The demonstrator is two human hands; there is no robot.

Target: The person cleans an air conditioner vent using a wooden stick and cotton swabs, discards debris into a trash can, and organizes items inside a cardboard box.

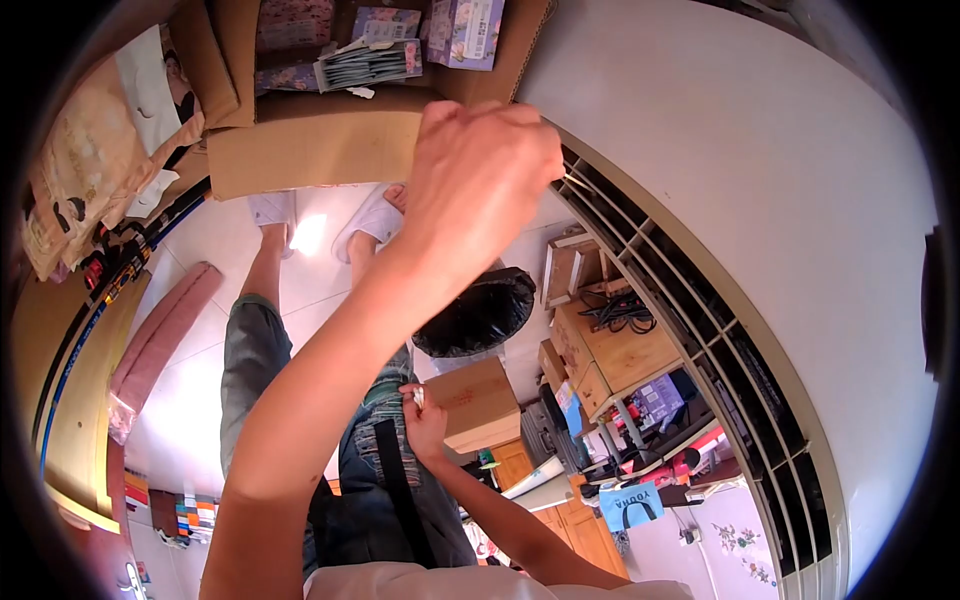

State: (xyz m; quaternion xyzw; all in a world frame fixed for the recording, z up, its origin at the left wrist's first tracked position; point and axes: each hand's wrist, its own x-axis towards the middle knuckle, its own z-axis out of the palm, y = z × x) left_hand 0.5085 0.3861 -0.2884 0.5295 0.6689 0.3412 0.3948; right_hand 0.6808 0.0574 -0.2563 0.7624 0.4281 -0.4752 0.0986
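My left hand (490, 150) is closed, seen from the back, at the end of the long slatted vent (690, 320) of a white appliance. Its fingertips are hidden, so what they grip, if anything, does not show. Below it, my right hand (427, 425) is closed by my thigh, with a small white crumpled piece (418, 397) between the fingers. An open cardboard box (320, 150) lies just beyond my left hand. Inside are floral purple cartons (465, 32) and an opened carton of thin packets (370, 65).
A bin lined with a black bag (480, 315) stands near my legs, beside a closed cardboard box (475, 400). Fishing rods (120, 270) and paper bags (95, 165) are at the left. A wooden cabinet (620, 345) with coiled cables stands right.
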